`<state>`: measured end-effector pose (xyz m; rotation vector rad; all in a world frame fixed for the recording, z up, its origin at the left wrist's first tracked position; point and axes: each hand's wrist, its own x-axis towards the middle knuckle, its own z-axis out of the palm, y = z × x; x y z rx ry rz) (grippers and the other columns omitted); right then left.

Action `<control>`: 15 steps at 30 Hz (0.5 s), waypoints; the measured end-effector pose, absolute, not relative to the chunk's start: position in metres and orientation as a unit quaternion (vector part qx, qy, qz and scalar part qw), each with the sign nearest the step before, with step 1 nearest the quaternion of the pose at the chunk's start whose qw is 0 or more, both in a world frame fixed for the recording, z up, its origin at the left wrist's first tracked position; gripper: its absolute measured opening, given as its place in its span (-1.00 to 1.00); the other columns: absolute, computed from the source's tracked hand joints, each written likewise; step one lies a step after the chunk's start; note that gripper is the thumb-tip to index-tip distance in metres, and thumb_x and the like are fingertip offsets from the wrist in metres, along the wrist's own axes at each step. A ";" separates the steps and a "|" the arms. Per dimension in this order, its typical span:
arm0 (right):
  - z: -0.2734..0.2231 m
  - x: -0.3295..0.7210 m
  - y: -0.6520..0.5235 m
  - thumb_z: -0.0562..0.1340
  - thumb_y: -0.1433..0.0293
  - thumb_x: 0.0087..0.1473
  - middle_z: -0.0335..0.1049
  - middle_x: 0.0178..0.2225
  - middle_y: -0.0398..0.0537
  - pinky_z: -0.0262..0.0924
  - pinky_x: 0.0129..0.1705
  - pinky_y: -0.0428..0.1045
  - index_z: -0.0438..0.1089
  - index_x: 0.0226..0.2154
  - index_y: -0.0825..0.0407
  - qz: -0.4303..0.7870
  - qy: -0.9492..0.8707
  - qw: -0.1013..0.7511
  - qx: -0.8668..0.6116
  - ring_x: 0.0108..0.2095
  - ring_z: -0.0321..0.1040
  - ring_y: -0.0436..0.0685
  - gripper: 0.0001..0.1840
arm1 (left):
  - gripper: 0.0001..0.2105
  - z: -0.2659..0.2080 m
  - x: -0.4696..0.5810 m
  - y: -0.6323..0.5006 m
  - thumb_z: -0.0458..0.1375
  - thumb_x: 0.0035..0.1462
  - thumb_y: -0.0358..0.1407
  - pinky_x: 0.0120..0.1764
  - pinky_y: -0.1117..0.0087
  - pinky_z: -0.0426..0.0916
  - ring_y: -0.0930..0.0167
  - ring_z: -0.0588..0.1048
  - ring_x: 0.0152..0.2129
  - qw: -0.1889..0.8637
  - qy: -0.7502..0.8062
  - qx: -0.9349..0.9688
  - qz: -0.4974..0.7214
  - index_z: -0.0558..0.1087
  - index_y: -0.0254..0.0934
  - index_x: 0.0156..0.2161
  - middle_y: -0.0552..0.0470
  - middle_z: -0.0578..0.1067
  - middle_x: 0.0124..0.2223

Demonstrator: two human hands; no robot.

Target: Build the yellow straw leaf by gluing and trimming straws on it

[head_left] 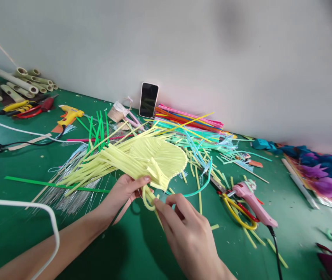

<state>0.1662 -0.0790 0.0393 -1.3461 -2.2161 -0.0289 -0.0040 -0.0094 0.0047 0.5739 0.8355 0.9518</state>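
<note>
A pale yellow fan-shaped piece made of pipe cleaners [166, 155] is held up over the green table, its loose strands trailing to the left. My left hand [126, 192] grips its lower edge, with the thumb on top and the fingers partly hidden beneath. My right hand [187, 229] pinches a curled yellow pipe cleaner [146, 200] just below the fan, between thumb and forefinger. Beneath the trailing strands lie thin metal wires [69, 198] and one long green pipe cleaner [37, 181].
To the right lie yellow-handled scissors [236, 212] and a pink glue gun [253, 202]. A yellow glue gun [71, 114], pliers [16, 107] and bamboo tubes [23, 83] are at the left. A phone [149, 99] leans on the wall by colored pipe cleaners [189, 118]. White cables [52, 217] cross the left.
</note>
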 end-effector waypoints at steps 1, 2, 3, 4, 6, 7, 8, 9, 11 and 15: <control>0.039 0.167 -0.079 0.12 0.56 0.23 0.40 -0.37 -0.02 0.24 -0.47 -0.08 0.46 -0.15 0.05 -0.007 -0.822 0.267 -0.503 -0.46 0.36 0.05 -0.75 | -0.81 0.004 -0.004 -0.009 0.37 0.04 -0.30 -0.36 0.49 0.45 0.49 0.52 -0.49 0.769 0.388 0.262 0.436 0.59 -0.32 -0.22 0.03 0.58 -0.37; 0.039 0.169 -0.080 0.12 0.56 0.24 0.41 -0.37 -0.01 0.26 -0.44 -0.08 0.47 -0.15 0.05 -0.001 -0.821 0.268 -0.505 -0.45 0.38 0.05 -0.75 | -0.80 0.004 -0.004 -0.010 0.38 0.03 -0.29 -0.36 0.47 0.46 0.48 0.52 -0.50 0.770 0.391 0.258 0.433 0.58 -0.32 -0.23 0.02 0.58 -0.36; 0.039 0.169 -0.080 0.13 0.54 0.24 0.42 -0.37 -0.01 0.28 -0.42 -0.08 0.48 -0.14 0.06 0.003 -0.820 0.273 -0.504 -0.44 0.39 0.05 -0.76 | -0.80 0.003 -0.004 -0.010 0.39 0.02 -0.29 -0.36 0.46 0.46 0.47 0.52 -0.50 0.772 0.393 0.255 0.430 0.58 -0.33 -0.24 0.01 0.58 -0.36; 0.040 0.170 -0.081 0.15 0.53 0.24 0.44 -0.37 -0.01 0.29 -0.41 -0.07 0.49 -0.13 0.06 0.006 -0.819 0.281 -0.500 -0.44 0.40 0.06 -0.77 | -0.79 0.003 -0.004 -0.009 0.39 0.00 -0.28 -0.37 0.46 0.47 0.47 0.52 -0.51 0.772 0.395 0.251 0.430 0.58 -0.33 -0.25 0.01 0.58 -0.36; 0.041 0.172 -0.083 0.18 0.52 0.24 0.45 -0.37 -0.01 0.30 -0.41 -0.07 0.48 -0.10 0.08 0.007 -0.819 0.300 -0.490 -0.44 0.41 0.05 -0.78 | -0.78 0.002 -0.004 -0.009 0.41 -0.02 -0.28 -0.39 0.46 0.47 0.46 0.53 -0.52 0.773 0.397 0.247 0.429 0.59 -0.33 -0.25 0.01 0.58 -0.38; 0.041 0.173 -0.084 0.20 0.52 0.23 0.46 -0.36 0.00 0.30 -0.40 -0.07 0.47 -0.08 0.08 0.008 -0.818 0.312 -0.483 -0.44 0.41 0.05 -0.78 | -0.78 0.002 -0.004 -0.009 0.41 -0.03 -0.28 -0.41 0.47 0.47 0.46 0.53 -0.53 0.773 0.398 0.245 0.429 0.59 -0.33 -0.26 0.02 0.58 -0.39; 0.041 0.173 -0.086 0.21 0.53 0.21 0.46 -0.35 0.00 0.30 -0.40 -0.08 0.46 -0.08 0.09 0.014 -0.814 0.327 -0.480 -0.43 0.42 0.05 -0.78 | -0.79 0.002 -0.004 -0.009 0.41 -0.03 -0.28 -0.42 0.48 0.46 0.46 0.53 -0.54 0.773 0.399 0.243 0.430 0.59 -0.33 -0.28 0.03 0.57 -0.40; 0.040 0.175 -0.087 0.22 0.53 0.20 0.46 -0.35 -0.01 0.30 -0.39 -0.08 0.44 -0.10 0.08 0.026 -0.804 0.343 -0.484 -0.42 0.43 0.05 -0.80 | -0.81 0.002 -0.004 -0.008 0.41 -0.03 -0.29 -0.44 0.50 0.45 0.47 0.53 -0.55 0.773 0.400 0.242 0.430 0.59 -0.34 -0.30 0.04 0.57 -0.42; 0.038 0.178 -0.089 0.23 0.51 0.19 0.44 -0.37 -0.04 0.30 -0.39 -0.10 0.40 -0.16 0.06 0.071 -0.771 0.369 -0.515 -0.43 0.41 0.03 -0.86 | -0.83 0.002 -0.005 -0.008 0.41 -0.03 -0.30 -0.47 0.53 0.43 0.49 0.52 -0.56 0.773 0.401 0.237 0.431 0.59 -0.35 -0.33 0.05 0.56 -0.44; 0.031 0.184 -0.083 0.22 0.43 0.20 0.38 -0.42 -0.15 0.26 -0.50 -0.11 0.40 -0.19 0.02 0.173 -0.705 0.372 -0.578 -0.59 0.25 -0.03 -0.90 | -0.85 0.002 -0.006 -0.008 0.40 -0.02 -0.32 -0.49 0.54 0.42 0.49 0.51 -0.57 0.775 0.400 0.233 0.430 0.59 -0.35 -0.34 0.07 0.55 -0.47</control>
